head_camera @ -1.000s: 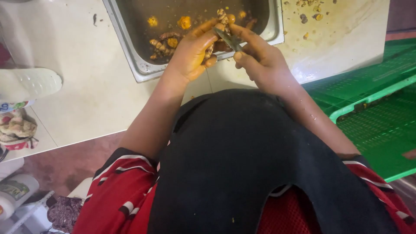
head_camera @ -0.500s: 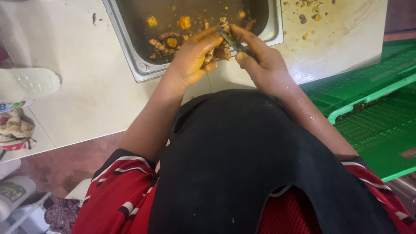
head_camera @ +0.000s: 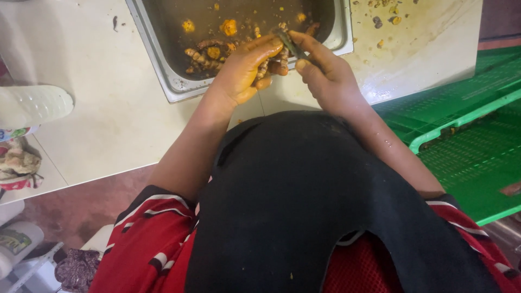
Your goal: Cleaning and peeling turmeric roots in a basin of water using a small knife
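Over the steel tray (head_camera: 163, 51), left hand (head_camera: 241, 70) grip clamped on turmeric root (head_camera: 278, 66) — right hand (head_camera: 325, 76) pinching small knife (head_camera: 287, 42), green crates (head_camera: 461, 135) beside.

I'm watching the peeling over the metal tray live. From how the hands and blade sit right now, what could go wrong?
1. The right hand works a small blade right against the left hand, whose fingers wrap the turmeric root; a slip could nick them.
2. The left hand looks wet and stained yellow, so the root may slide out.
3. Both hands hover at the near rim of the metal tray, so peelings could drop onto the counter.
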